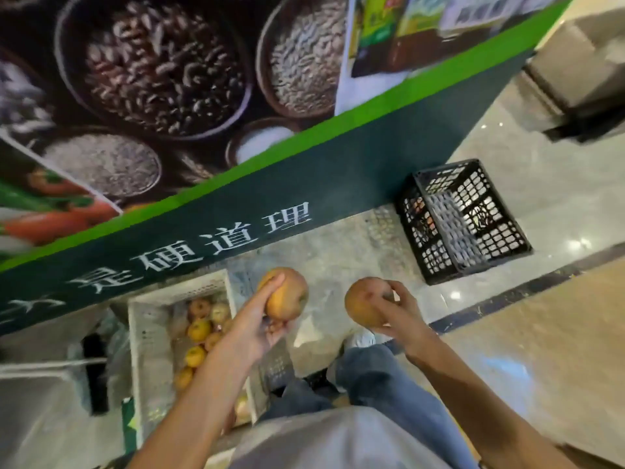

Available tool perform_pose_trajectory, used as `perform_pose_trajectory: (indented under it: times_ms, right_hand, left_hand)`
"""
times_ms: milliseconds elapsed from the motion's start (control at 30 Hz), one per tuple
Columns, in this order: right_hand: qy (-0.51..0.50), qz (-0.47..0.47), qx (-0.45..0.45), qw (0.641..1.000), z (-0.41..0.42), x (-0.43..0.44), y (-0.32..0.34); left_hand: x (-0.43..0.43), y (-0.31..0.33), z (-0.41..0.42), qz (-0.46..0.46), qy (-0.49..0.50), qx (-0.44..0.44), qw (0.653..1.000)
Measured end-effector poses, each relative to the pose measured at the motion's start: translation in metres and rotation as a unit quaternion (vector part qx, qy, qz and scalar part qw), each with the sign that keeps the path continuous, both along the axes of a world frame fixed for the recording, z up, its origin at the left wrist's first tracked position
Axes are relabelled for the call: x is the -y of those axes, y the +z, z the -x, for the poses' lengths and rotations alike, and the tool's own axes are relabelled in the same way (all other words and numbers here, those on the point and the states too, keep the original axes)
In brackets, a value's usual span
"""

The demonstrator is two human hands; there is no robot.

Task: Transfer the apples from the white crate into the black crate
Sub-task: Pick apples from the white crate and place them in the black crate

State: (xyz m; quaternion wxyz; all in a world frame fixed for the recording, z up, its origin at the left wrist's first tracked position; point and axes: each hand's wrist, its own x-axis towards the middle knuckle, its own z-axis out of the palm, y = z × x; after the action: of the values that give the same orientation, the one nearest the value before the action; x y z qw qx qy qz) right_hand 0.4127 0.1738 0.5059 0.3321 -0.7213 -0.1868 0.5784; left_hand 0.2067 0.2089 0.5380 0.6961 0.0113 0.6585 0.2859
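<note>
grey shirt hem (338, 441) and jeans (389, 384) nearest, person standing on the tiled floor (507, 333). both forearms reach out front. left hand (260, 319) curled around first apple (287, 292), thumb over the top, fingers beneath. right hand (395, 313) grips second apple (363, 301) from the side and below. one fruit per hand, likely to halve the trips. both hands hold their apples in the air between the two crates. white crate (142, 333) sits low left, just beside the left leg, remaining apples (199, 330) piled inside. black crate (463, 221) stands well apart, ahead and right, against the green banner (236, 204). reddish shapes show through its lattice, maybe fruit, cannot tell. judgement: mid-carry, drop-off not yet made.
</note>
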Motion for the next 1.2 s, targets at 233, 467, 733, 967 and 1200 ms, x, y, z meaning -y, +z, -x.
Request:
perform_pose_trajectory:
  times_ms: [233,467,733,967,1200]
  right_hand:
    - [-0.130,0.005,-0.003,0.991,-0.101,-0.012,0.002]
    - [-0.223,-0.007,-0.001,0.975,-0.173,-0.067,0.001]
    - [-0.313,0.022,0.011,0.949,-0.225,-0.165,-0.016]
    - [-0.419,0.035,0.003,0.907,-0.247,-0.198,-0.018]
    - [-0.513,0.051,-0.008,0.857,-0.274,-0.207,-0.027]
  left_hand:
    - [-0.063,-0.007,-0.114,0.022,-0.093,0.006,0.995]
    - [-0.127,-0.017,-0.167,0.039,-0.144,0.002,0.989]
    - [-0.258,-0.036,-0.229,0.051,-0.240,-0.027,0.969]
    - [-0.355,-0.025,-0.326,0.047,-0.370,-0.033,0.927]
    - [-0.400,-0.032,-0.410,0.055,-0.440,-0.031,0.896]
